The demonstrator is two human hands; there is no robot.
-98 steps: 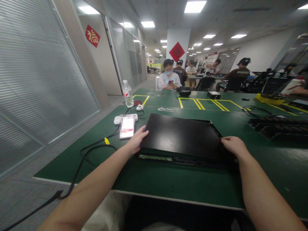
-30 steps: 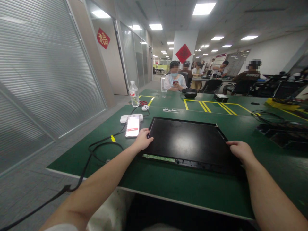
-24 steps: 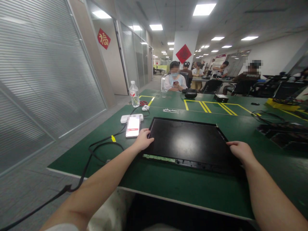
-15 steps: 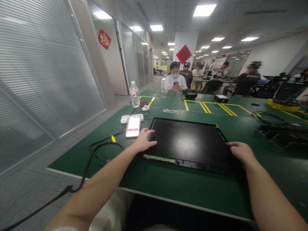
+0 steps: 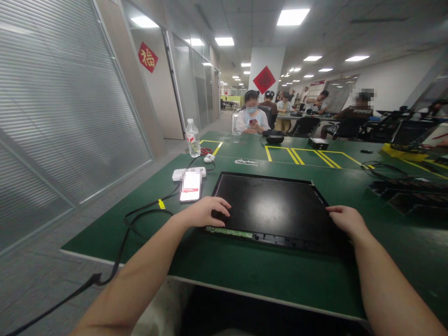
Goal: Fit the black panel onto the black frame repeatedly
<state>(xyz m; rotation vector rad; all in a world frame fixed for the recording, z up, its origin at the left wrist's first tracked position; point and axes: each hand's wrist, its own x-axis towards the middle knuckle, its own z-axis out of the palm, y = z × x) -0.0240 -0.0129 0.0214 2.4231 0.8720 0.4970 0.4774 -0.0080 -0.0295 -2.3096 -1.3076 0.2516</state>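
A black display panel (image 5: 273, 200) lies flat on the green table, with a strip of green circuit board (image 5: 234, 232) showing along its near edge. Over the panel's near left corner is my left hand (image 5: 205, 212), its fingers and thumb spread apart; whether the fingertips touch the surface I cannot tell. My right hand (image 5: 346, 218) pinches the panel's right edge, thumb side up, with the other fingers partly hidden beneath.
A lit phone (image 5: 191, 185) leans by a white device (image 5: 178, 174) on the left. Behind them stands a water bottle (image 5: 192, 139). A black cable (image 5: 126, 233) crosses the table's left edge. Dark parts (image 5: 402, 193) lie at right. A person (image 5: 252, 119) sits across the table.
My left hand has slid along the panel's left side toward me, down to the near corner. My right hand stays at the right edge. The whole view has shifted slightly.
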